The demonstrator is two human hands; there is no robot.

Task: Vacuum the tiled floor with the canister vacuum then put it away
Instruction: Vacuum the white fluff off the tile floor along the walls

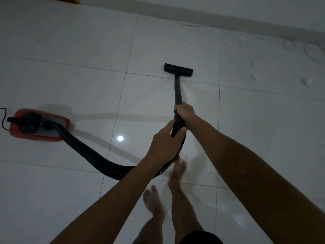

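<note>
A red and grey canister vacuum sits on the white tiled floor at the left. Its black ribbed hose curves right and up to a black wand. The flat black floor nozzle rests on the tiles ahead of me. My right hand grips the wand's lower end. My left hand is closed around the hose just below it. White crumbs of debris lie scattered on the tiles to the right of the nozzle.
A white wall and skirting run across the top. A thin black power cord leaves the canister at the left edge. My bare feet stand under the hose. Ring-shaped marks show on the floor at the far right.
</note>
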